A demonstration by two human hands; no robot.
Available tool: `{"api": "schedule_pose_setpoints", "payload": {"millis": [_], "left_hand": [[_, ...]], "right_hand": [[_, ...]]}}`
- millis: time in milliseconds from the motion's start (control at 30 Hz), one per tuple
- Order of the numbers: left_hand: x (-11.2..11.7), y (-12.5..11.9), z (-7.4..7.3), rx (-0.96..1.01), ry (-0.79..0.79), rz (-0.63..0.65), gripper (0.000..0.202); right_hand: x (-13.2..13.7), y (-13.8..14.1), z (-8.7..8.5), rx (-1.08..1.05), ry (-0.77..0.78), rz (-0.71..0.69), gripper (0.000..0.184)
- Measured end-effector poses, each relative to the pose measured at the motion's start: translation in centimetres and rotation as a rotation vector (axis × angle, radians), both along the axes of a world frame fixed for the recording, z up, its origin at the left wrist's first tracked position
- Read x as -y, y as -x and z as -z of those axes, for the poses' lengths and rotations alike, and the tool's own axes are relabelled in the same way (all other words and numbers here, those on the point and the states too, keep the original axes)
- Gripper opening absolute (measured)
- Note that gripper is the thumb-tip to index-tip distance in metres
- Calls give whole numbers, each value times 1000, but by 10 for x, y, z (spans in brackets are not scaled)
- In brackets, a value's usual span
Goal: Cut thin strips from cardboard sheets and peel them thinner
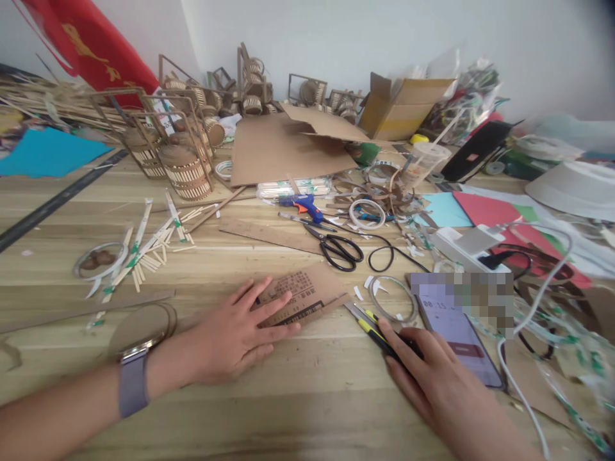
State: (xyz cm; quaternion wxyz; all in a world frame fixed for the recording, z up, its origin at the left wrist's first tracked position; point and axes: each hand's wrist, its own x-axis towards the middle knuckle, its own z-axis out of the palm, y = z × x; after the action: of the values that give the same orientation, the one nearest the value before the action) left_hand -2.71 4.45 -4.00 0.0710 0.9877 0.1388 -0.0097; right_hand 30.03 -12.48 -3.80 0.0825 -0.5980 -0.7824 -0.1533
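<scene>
Cardboard piece [321, 291] under left grip [237, 333], cutter [369, 329] in right grip [427, 365]

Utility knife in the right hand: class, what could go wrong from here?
1. The utility knife in the right hand points towards the cardboard piece under the left hand; a slip might cut the spread fingers.
2. The phone lies close beside the right hand, so a sideways movement could knock it.
</scene>
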Motion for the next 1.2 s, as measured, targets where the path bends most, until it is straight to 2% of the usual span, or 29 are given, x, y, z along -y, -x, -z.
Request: {"api": "schedule_pose_setpoints", "payload": {"millis": [333,467,667,1033,1200], "left_hand": [[0,1,6,4,34,-15,52],[3,-2,2,-25,65,-33,53],[3,0,-6,-32,105,24,51],[5,-1,-2,8,88,2,48],[6,-1,-1,72,83,-4,46]], "right_hand": [[2,10,-1,-2,-23,-3,43],[-4,7,-2,-78,24,20,44],[-12,-1,-2,-138,105,44,42],[-8,10,0,-87,62,28,42],[-4,12,1,-128,75,21,42]]}}
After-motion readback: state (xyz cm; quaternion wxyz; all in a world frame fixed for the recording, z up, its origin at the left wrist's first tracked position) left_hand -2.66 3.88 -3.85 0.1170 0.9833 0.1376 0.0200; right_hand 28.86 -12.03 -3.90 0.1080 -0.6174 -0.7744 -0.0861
